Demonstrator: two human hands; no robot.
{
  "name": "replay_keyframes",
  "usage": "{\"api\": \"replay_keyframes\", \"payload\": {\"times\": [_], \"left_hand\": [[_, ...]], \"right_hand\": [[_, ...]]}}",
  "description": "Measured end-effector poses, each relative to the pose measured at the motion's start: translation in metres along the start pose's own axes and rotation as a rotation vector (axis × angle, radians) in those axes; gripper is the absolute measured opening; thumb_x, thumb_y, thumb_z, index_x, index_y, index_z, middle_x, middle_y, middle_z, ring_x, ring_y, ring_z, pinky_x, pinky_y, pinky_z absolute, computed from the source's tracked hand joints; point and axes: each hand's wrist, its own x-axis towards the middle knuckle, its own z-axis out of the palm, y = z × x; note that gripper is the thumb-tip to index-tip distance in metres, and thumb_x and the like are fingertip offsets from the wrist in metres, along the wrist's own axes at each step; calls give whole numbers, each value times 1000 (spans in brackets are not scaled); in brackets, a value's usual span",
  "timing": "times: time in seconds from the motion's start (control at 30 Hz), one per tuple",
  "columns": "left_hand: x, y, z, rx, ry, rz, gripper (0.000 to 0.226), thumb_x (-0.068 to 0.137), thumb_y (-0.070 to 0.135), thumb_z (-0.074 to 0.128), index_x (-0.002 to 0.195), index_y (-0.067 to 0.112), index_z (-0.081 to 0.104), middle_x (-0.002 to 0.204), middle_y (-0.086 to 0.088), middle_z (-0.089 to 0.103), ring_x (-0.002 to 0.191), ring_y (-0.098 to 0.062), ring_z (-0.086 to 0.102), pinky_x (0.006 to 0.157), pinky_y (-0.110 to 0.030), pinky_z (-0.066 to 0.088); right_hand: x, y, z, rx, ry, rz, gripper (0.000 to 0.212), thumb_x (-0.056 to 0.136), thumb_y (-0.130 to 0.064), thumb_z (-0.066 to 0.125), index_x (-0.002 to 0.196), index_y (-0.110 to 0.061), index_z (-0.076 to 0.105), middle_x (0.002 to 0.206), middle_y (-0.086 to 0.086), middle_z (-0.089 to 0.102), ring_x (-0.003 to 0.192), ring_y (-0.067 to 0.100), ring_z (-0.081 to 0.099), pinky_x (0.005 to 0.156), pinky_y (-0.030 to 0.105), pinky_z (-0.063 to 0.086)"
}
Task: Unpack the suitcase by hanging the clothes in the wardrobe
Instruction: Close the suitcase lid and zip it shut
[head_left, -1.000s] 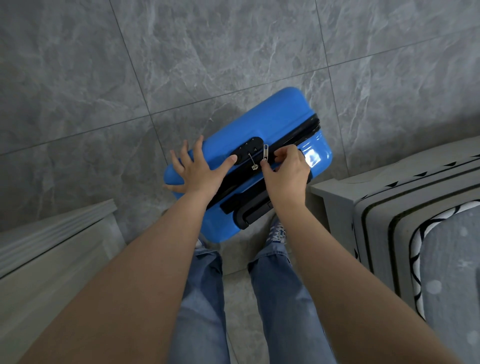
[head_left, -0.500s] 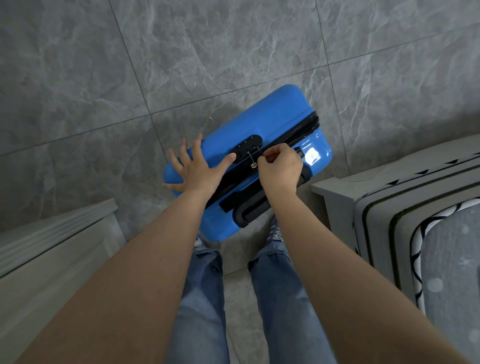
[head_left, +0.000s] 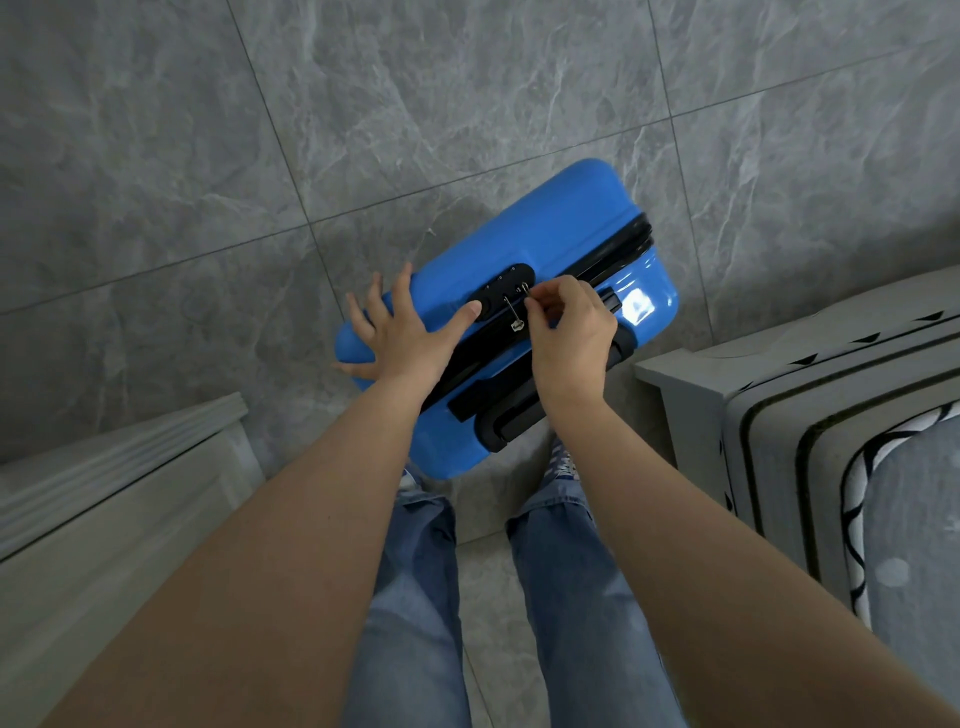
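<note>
The blue suitcase (head_left: 545, 249) stands upright on the grey tiled floor (head_left: 208, 156) just ahead of the person's feet, its top face turned up to the camera and its long axis running from about 8 o'clock to 2 o'clock. Along that axis runs the black zipper track (head_left: 608, 257), and the coming move turns on it: the zipper pull (head_left: 525, 291) sits beside the combination lock (head_left: 501, 288) near the middle of the top, so the track still to be opened stretches away toward 2 o'clock and down the far corner. The right hand (head_left: 571, 332) is the nearer one, its grip pinched together on that pull with thumb and forefinger. A second pull (head_left: 514, 317) hangs loose just at 7 o'clock of it. The left hand (head_left: 400, 332) lies flat with fingers apart on the shell at 9 o'clock of the lock, thumb touching the lock, apparently steadying the case. The room is tight: a bed (head_left: 831, 441) at 3 o'clock stands close to the case, and a pale cabinet (head_left: 104, 493) at 8 o'clock, possibly the wardrobe. The suitcase looks still shut, with no clothes showing.
</note>
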Motion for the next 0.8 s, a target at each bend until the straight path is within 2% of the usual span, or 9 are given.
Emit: {"api": "replay_keyframes", "payload": {"times": [0.1,0.3,0.53,0.67,0.8], "left_hand": [[2,0,0,-2,2,1,96,71,82,54,150,50,11,163,14,-8,148,-18,-22,105,-77,-5],[1,-1,2,3,-1,-1,98,70,83,53,150,49,9,162,15,-9,148,-19,-22,105,-77,-5],[1,-2,1,18,8,-1,98,70,84,53,150,50,8,163,14,-9,148,-19,-23,106,-77,-5],[2,-1,2,21,12,-7,99,68,86,51,150,50,9,163,14,-8,149,-19,-22,106,-77,-4],[1,1,2,-7,-10,-19,100,66,87,52,149,51,11,163,14,-7,148,-19,-22,105,-76,-7]], "right_hand": [[1,1,-1,-6,-7,-51,3,88,-8,67,86,-7,70,81,1,63,71,8,57,66,8,44],[2,-2,4,-106,-31,-67,7,87,-4,63,81,-3,67,79,6,60,62,17,56,56,31,51],[8,-9,4,-189,-115,-27,9,89,-3,59,84,-1,66,85,10,61,67,24,58,60,41,53],[11,-13,1,-225,-151,-21,10,89,-4,59,82,-1,66,85,10,60,68,25,58,60,41,54],[13,-4,-8,-151,-153,-46,6,86,-8,68,85,-5,72,83,5,64,72,17,60,66,32,55]]}}
